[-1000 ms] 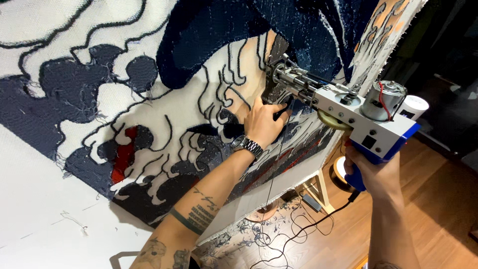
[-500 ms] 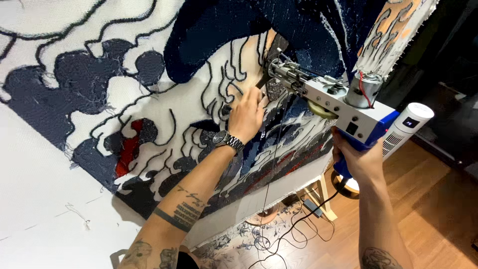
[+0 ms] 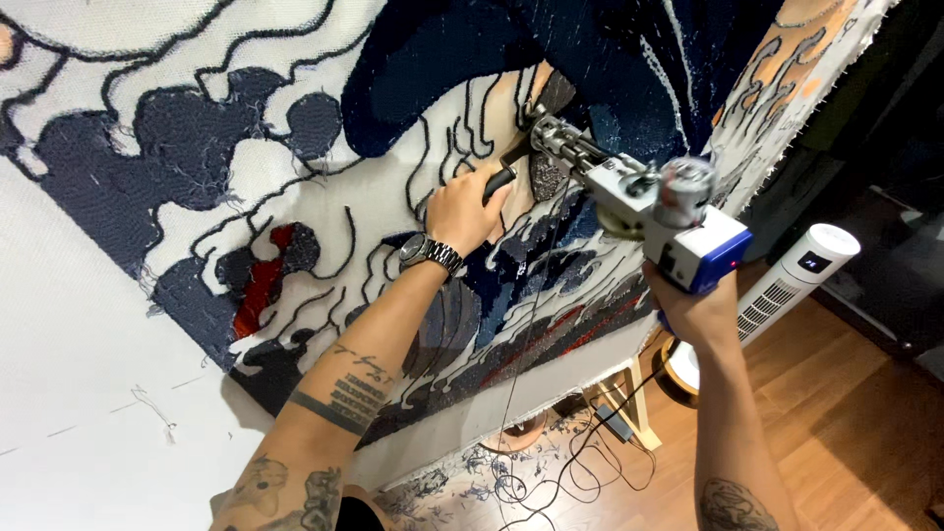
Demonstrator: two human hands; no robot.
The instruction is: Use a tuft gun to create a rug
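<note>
Stretched rug canvas (image 3: pixel 197 324) faces both hands: left hand (image 3: pixel 462 211) clamps the tufting gun (image 3: pixel 629 202)'s front handle, right hand (image 3: pixel 693 310) apparently grips its rear, needle end beyond the left.

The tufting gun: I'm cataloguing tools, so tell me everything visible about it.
The tufting gun has a blue-and-white body, a silver metal frame and a round motor on top. Its nose presses against the stretched cloth. The left hand grips the black front handle; the right hand holds the rear grip from below.
</note>
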